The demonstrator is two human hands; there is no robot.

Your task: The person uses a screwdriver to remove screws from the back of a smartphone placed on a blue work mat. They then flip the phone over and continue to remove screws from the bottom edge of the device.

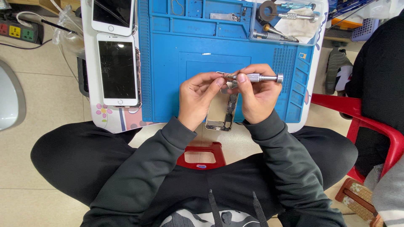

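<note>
My right hand (256, 94) grips a small silver screwdriver (263, 77), held level with its tip pointing left. My left hand (198, 94) pinches the tip end of that screwdriver between thumb and fingers. Under both hands lies an opened phone body (221, 113) with its inner parts showing, resting on the near edge of a blue repair mat (168, 75).
Two white phones (118, 69) lie at the mat's left on a small white table (90, 42). A clear tray (311, 29) with several metal tools sits at the back right. A red plastic chair (357, 115) and a seated person in black are to the right. A power strip (19, 31) lies on the floor at left.
</note>
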